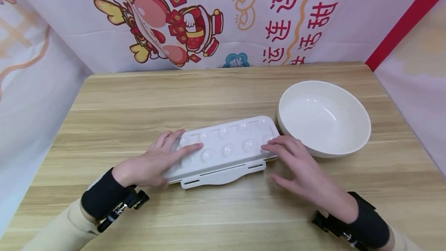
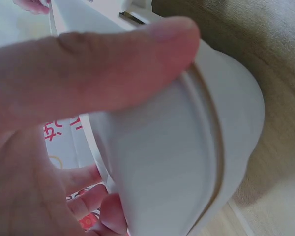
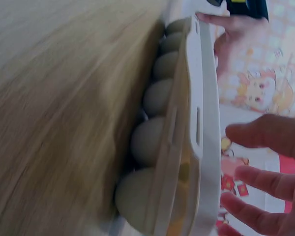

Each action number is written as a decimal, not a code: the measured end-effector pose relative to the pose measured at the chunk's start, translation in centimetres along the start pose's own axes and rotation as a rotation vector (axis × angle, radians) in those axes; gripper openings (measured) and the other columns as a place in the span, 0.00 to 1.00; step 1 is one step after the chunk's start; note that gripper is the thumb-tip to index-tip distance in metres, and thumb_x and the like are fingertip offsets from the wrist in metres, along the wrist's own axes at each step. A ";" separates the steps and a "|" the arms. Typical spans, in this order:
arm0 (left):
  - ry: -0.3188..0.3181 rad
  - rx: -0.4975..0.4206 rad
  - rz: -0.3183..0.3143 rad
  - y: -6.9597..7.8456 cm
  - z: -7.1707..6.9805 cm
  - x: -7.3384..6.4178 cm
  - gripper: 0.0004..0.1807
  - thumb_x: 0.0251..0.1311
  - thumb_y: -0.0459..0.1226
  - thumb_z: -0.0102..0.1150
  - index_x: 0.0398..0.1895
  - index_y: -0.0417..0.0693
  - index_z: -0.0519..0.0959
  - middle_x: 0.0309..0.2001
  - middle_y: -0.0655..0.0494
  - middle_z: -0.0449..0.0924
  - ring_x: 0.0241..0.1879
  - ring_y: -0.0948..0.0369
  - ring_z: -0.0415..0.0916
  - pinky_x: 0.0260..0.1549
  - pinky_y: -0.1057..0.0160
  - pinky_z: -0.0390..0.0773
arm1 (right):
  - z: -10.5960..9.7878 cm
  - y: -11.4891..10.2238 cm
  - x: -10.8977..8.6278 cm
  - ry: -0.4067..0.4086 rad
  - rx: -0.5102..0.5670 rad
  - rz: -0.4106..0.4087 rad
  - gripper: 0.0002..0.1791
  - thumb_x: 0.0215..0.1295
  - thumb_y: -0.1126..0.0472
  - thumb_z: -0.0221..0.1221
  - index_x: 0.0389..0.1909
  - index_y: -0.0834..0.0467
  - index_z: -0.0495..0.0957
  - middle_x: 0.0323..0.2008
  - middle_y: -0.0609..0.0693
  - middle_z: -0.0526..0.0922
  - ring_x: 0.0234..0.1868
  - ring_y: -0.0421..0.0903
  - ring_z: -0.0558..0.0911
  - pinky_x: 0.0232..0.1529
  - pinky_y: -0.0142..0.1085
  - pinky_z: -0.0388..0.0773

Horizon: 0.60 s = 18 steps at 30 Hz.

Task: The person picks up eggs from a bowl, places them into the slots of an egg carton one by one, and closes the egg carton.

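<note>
A white egg box [image 1: 226, 148] with rounded bumps on its lid lies slightly aslant at the middle of the table. My left hand [image 1: 156, 162] holds its left end, fingers spread over the lid; in the left wrist view the thumb [image 2: 172, 39] lies across the end wall, near the lid seam. At the other end my right hand [image 1: 303, 165] has its fingertips over the lid's right corner, its thumb apart from the box. The right wrist view shows rounded egg-shaped cups [image 3: 148, 140] along the base and a long latch flap [image 3: 194, 88] standing out from the lid's side.
A large white bowl [image 1: 324, 119] stands right behind the egg box, close to its right corner. Wood-grain table [image 1: 115, 107] lies beneath. A printed cloth [image 1: 244, 30] hangs along the table's back edge and both sides.
</note>
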State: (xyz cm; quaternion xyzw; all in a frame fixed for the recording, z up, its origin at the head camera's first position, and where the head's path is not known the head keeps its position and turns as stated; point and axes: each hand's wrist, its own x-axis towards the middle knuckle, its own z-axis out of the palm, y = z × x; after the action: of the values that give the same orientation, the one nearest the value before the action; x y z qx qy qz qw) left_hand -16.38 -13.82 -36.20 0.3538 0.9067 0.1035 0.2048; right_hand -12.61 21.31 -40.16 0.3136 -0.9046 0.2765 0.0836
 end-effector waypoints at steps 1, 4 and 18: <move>0.002 0.004 -0.001 0.0 0.1 0.0 0.61 0.32 0.26 0.72 0.70 0.66 0.49 0.70 0.36 0.36 0.63 0.40 0.40 0.54 0.33 0.62 | 0.2 -0.1 0.1 -0.011 -0.002 0.002 0.35 0.41 0.61 0.70 0.55 0.54 0.71 0.53 0.53 0.72 0.57 0.49 0.65 0.55 0.47 0.70; 0.005 0.009 -0.001 0.0 0.3 0.2 0.61 0.31 0.26 0.72 0.70 0.66 0.49 0.70 0.36 0.36 0.64 0.40 0.40 0.55 0.32 0.61 | 0.6 -0.3 0.4 -0.043 -0.022 0.015 0.32 0.42 0.60 0.70 0.54 0.54 0.72 0.51 0.52 0.73 0.56 0.48 0.66 0.54 0.45 0.72; 0.020 -0.003 -0.049 0.2 0.9 0.5 0.59 0.32 0.39 0.76 0.70 0.67 0.49 0.71 0.37 0.32 0.66 0.38 0.36 0.57 0.28 0.50 | 1.3 -0.4 0.7 -0.126 -0.076 0.012 0.32 0.44 0.58 0.69 0.55 0.55 0.74 0.51 0.53 0.73 0.54 0.49 0.67 0.54 0.45 0.72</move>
State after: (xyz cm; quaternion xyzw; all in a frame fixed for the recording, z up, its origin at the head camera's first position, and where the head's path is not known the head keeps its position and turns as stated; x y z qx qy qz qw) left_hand -16.19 -13.32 -37.10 0.3301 0.9170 0.1031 0.1988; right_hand -12.95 19.99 -40.84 0.3217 -0.9196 0.2224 0.0369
